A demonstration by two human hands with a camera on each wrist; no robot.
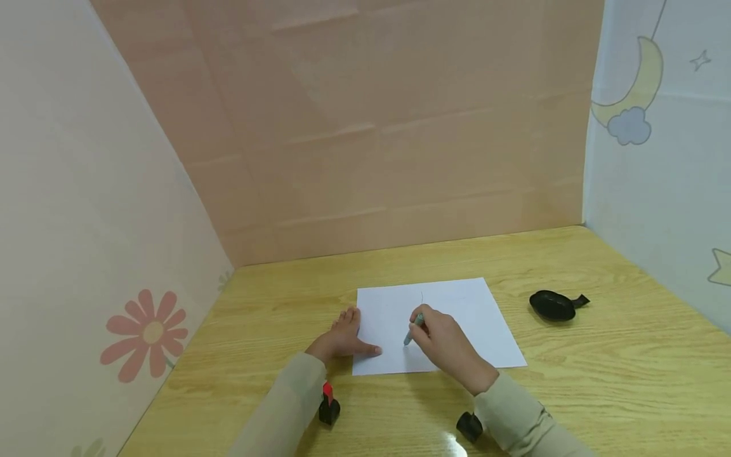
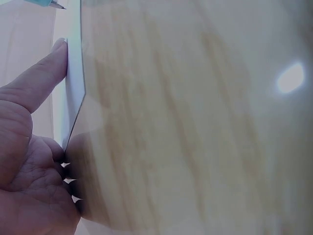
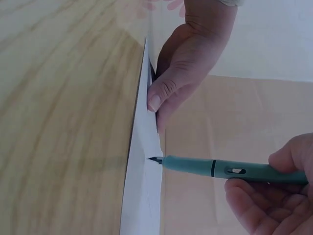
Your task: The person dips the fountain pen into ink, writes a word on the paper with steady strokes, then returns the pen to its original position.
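A white sheet of paper (image 1: 451, 304) lies on the wooden table. My left hand (image 1: 345, 336) rests on its left edge, thumb straight across the paper and fingers spread along the side. In the right wrist view that left hand (image 3: 183, 73) shows its thumb flat on the sheet. My right hand (image 1: 448, 343) pinches a teal fountain pen (image 3: 195, 165) between thumb and fingers. The nib is right at the paper, in its lower middle part. A thin dark line (image 1: 422, 296) runs down from near the top of the sheet toward the right hand.
A small black pan-shaped dish (image 1: 554, 306) with a short handle sits to the right of the paper. A black piece with a red tab (image 1: 328, 406) shows beside the left sleeve, and a black cylinder (image 1: 469, 426) beside the right sleeve. Cloth panels (image 1: 400, 127) enclose the table.
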